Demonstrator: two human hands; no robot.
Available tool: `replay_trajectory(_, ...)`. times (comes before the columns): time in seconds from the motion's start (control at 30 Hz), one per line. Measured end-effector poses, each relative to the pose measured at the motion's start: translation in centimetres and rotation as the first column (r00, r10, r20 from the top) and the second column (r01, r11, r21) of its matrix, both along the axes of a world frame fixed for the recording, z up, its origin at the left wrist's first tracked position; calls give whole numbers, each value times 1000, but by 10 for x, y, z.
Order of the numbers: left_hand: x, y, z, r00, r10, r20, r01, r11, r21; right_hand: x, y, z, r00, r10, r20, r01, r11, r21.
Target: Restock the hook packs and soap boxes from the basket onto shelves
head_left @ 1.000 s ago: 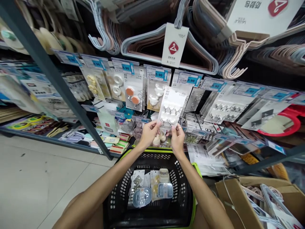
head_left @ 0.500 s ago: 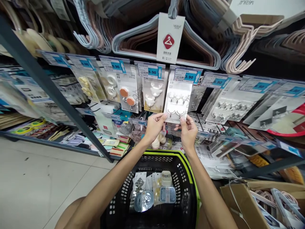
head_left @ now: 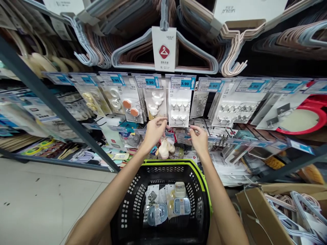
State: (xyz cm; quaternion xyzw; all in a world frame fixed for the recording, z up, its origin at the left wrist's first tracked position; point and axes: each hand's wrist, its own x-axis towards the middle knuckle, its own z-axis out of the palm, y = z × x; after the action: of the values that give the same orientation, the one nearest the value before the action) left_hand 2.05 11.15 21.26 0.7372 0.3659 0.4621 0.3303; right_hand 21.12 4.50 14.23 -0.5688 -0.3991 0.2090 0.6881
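Note:
A white card pack of silver hooks [head_left: 179, 107] hangs straight down below a 3.90 price tag [head_left: 182, 82]. At its lower left corner is my left hand [head_left: 155, 133], fingers loosely bent and apart, with nothing seen in them. My right hand [head_left: 199, 139] is just off the lower right corner, thumb and fingers slightly parted and holding nothing visible. Below and between the hands hangs a cream-coloured rounded item [head_left: 166, 149]. A black shopping basket [head_left: 138, 221] with a lime-green rim stands beneath my forearms, holding several small packs and a blue plastic dish [head_left: 157, 214].
Clothes hangers [head_left: 122, 51] fill the rack above. Packs with orange round hooks [head_left: 130, 108] and other hook packs [head_left: 235, 109] hang on either side. A slanted dark post [head_left: 58, 105] crosses at left. A cardboard box [head_left: 252, 211] of hangers stands at lower right.
Both hands have moved off the hook pack's lower corners, and the pack now hangs straight instead of tilted towards me. The view has shifted slightly.

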Motion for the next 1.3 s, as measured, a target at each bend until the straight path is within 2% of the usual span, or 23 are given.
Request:
replay_trajectory(0.07,7,-3,-8,993,38,-114,-14,978,209,-2,-2,1,997,-38,74,34,998,58)
replay_trajectory(0.13,15,-4,-18,969,114,-219,-10,905,425,-5,-4,2,981,-42,189,16,991,136)
replay_trajectory(0.17,18,-4,-22,955,146,-257,0,870,494,-6,-5,3,968,-33,250,-7,988,157)
replay_trajectory(0.23,24,-4,-28,936,187,-300,3,844,536,-8,-6,5,935,-7,354,-51,987,153)
replay_trajectory(0.33,27,-4,-29,936,216,-279,-45,858,512,-9,-7,5,903,18,430,-79,989,123)
replay_trajectory(0.43,25,-5,-23,943,204,-262,-59,880,472,-8,-7,4,905,36,423,-97,988,124)
replay_trajectory(0.6,23,-7,-19,967,170,-188,-83,913,400,-7,-4,1,950,26,310,-74,987,145)
replay_trajectory(0.73,26,-5,-21,993,107,-49,-93,968,232,-12,-4,5,983,91,157,-114,983,145)
replay_trajectory(0.83,27,-7,-18,997,23,79,-30,995,94,-17,-7,12,980,191,46,-197,964,177)
replay_trajectory(0.97,22,-21,-10,973,-79,216,92,995,-51,-22,-12,16,950,309,-46,-287,922,261)
replay_trajectory(1.03,20,-31,-9,961,-96,258,114,992,-57,-22,-15,15,933,349,-86,-311,905,289)
replay_trajectory(1.1,20,-39,-12,954,-143,262,156,987,-30,-19,-21,10,932,341,-118,-300,914,274)
replay_trajectory(1.2,26,-46,-25,957,-233,172,220,971,91,-6,-34,-3,942,321,-96,-302,938,172)
replay_trajectory(1.3,37,-45,-41,962,-254,98,234,955,179,18,-52,-16,935,351,-60,-349,937,29)
